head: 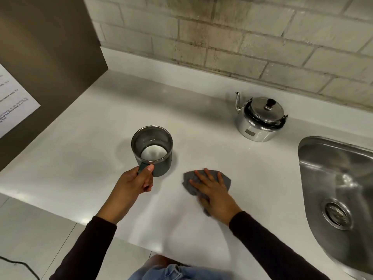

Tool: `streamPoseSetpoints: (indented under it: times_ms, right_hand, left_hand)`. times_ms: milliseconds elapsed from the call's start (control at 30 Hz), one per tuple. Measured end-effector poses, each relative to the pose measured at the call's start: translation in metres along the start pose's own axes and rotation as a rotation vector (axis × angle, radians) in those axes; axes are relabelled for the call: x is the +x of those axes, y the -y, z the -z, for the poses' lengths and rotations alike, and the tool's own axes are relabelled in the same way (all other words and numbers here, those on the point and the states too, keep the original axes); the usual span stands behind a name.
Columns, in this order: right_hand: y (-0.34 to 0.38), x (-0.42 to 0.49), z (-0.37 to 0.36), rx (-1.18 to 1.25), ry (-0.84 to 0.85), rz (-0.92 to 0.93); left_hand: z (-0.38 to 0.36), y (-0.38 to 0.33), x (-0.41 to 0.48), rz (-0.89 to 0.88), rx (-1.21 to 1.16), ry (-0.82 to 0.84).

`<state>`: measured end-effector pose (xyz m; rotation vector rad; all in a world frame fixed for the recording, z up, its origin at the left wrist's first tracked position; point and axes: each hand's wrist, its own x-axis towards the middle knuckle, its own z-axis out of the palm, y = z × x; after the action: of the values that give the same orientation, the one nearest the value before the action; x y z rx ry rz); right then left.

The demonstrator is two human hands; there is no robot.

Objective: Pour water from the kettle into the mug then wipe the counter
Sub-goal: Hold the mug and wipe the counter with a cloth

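Note:
A steel mug [151, 147] with a dark handle stands on the white counter [101, 150], with water in its bottom. My left hand [135, 183] is closed around the mug's handle. To the right, my right hand [214, 190] lies flat with fingers spread on a grey cloth [188, 181], pressing it onto the counter. A shiny steel kettle [259, 120] with a black knob and its lid on stands upright further back on the right, spout pointing left, apart from both hands.
A steel sink [335, 190] with a drain is set into the counter at the right. A brick-tiled wall runs behind. A brown cabinet side [50, 57] with a paper sheet stands at the left. The counter's front edge runs near my body; tiled floor below left.

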<state>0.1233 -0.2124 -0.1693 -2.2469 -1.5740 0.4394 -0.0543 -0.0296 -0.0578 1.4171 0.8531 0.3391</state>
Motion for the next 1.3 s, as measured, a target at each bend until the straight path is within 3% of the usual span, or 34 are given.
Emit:
streamPoseSetpoints:
  times_ms: [100, 233, 333, 433, 633, 767, 967, 1167, 1300]
  right_hand:
    - [-0.026, 0.021, 0.018, 0.064, -0.093, -0.159]
    - [-0.022, 0.077, 0.034, 0.326, -0.216, -0.344]
    - [-0.002, 0.118, 0.037, 0.584, -0.165, -0.412]
    - [0.022, 0.14, 0.032, 0.683, -0.005, -0.339]
    - [0.061, 0.105, 0.011, 0.394, 0.276, 0.061]
    - [0.057, 0.051, 0.002, 0.12, 0.306, 0.237]
    - [0.016, -0.012, 0.012, 0.131, 0.124, 0.017]
    - [0.0, 0.006, 0.021, 0.129, -0.088, -0.315]
    - [0.016, 0.016, 0.009, 0.058, -0.147, -0.364]
  left_hand:
    - [0.003, -0.004, -0.003, -0.001, -0.02, -0.006]
    - [0.007, -0.009, -0.007, -0.008, -0.032, -0.016]
    - [0.01, -0.013, -0.009, -0.022, -0.032, -0.031]
    - [0.015, -0.014, -0.01, -0.038, -0.027, -0.039]
    - [0.019, -0.011, -0.002, -0.05, -0.049, -0.05]
    - [0.016, -0.006, 0.006, -0.054, 0.018, -0.045]
    - [-0.002, 0.01, 0.017, -0.02, 0.024, 0.055]
    - [-0.023, 0.025, 0.022, -0.013, 0.071, 0.16]
    - [-0.035, 0.03, 0.023, 0.015, 0.066, 0.177]
